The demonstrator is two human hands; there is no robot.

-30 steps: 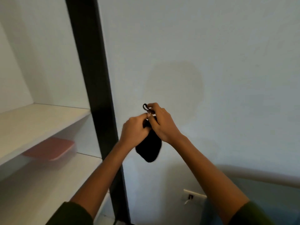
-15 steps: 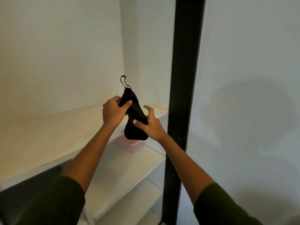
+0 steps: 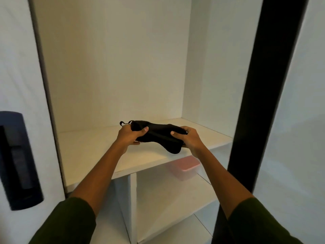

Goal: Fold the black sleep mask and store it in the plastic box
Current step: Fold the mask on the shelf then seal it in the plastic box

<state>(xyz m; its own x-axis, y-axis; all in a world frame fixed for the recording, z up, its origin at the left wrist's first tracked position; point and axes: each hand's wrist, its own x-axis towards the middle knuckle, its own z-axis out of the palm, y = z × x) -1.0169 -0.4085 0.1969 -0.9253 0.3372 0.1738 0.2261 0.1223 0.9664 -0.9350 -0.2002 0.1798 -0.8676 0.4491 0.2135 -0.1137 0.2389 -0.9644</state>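
Black fabric sleep mask (image 3: 156, 138): we find it held lengthwise over the upper shelf board, gripped at both ends, outside the box; we cannot tell whether it touches the board. White shelving unit (image 3: 98, 154) fills the view. Black upright post (image 3: 263, 103) stands at its right side. Dark blue wall panel (image 3: 19, 161) to the left, blurred. Translucent plastic box with pink lid (image 3: 184, 167) sits on the lower shelf, below the mask's right end. Left hand (image 3: 129, 136) clamps the left end, thumb on top. Right hand (image 3: 190, 140) clamps the right end, fingers (image 3: 182, 129) curled round it. Thin strap loop (image 3: 125, 122) pokes out past the left hand.
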